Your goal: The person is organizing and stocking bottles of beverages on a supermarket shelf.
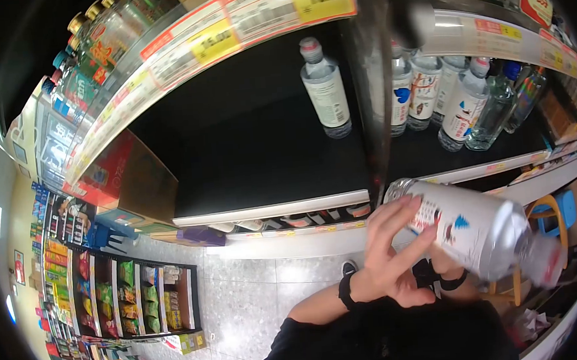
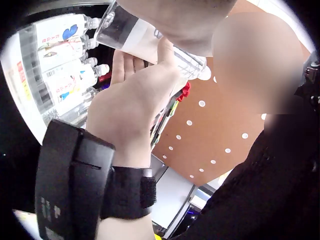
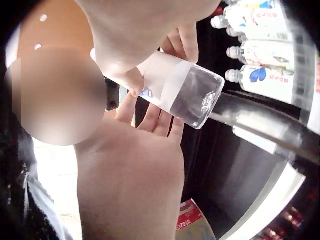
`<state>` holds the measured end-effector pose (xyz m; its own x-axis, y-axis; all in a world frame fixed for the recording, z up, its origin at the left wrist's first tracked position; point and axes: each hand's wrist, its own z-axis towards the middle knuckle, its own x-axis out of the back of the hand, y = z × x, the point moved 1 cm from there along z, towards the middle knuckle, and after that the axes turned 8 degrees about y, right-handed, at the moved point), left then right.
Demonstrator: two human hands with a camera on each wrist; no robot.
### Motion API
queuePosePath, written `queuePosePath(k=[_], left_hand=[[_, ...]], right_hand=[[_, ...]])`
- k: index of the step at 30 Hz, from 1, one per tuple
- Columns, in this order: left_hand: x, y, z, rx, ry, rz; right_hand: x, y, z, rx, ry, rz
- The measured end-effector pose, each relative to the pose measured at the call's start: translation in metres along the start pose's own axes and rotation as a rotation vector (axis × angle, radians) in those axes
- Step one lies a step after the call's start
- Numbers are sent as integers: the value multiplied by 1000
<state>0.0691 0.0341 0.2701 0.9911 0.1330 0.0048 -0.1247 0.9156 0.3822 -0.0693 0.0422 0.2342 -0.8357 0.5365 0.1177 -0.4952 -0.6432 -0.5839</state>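
Note:
Tilted over the lower right of the head view is a clear bottle (image 1: 469, 227) with a white label and a reddish cap, its base toward the shelf. My left hand (image 1: 394, 253) lays its fingers over the label near the base. My right hand (image 3: 130, 155) has its fingers around the bottle's far side in the right wrist view; the head view hides most of it behind the bottle. From the left wrist, the left hand (image 2: 135, 95) shows its thumb against the bottle (image 2: 137, 37). A similar bottle (image 1: 326, 90) stands alone on the black shelf (image 1: 246, 149).
Past an upright divider (image 1: 377, 93), several similar bottles (image 1: 460, 104) stand in the right bay. Price labels (image 1: 257, 18) run along the shelf above. A red box (image 1: 124, 171) sits at the shelf's left end; a snack rack (image 1: 128, 285) stands across the tiled floor (image 1: 243, 303).

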Motion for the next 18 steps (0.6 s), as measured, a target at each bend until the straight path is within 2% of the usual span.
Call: queuePosePath(k=[4, 6, 10, 11, 12, 15, 18], left_hand=[[31, -3, -5, -62, 182, -3], [52, -10, -6, -68, 158, 83], [75, -21, -14, 152, 174, 277], [75, -20, -23, 570, 355, 35], [83, -26, -18, 490, 209, 197], [86, -47, -1, 468, 165, 144], [84, -65, 5, 608, 156, -70]], right_hand=[[-32, -25, 0, 16, -32, 154], [-47, -36, 2, 32, -41, 221], [-82, -45, 1, 3, -47, 251], [-92, -46, 4, -42, -57, 233], [-97, -56, 14, -92, -121, 100], [-123, -47, 18, -184, -29, 162], [-138, -34, 25, -140, 18, 109]])
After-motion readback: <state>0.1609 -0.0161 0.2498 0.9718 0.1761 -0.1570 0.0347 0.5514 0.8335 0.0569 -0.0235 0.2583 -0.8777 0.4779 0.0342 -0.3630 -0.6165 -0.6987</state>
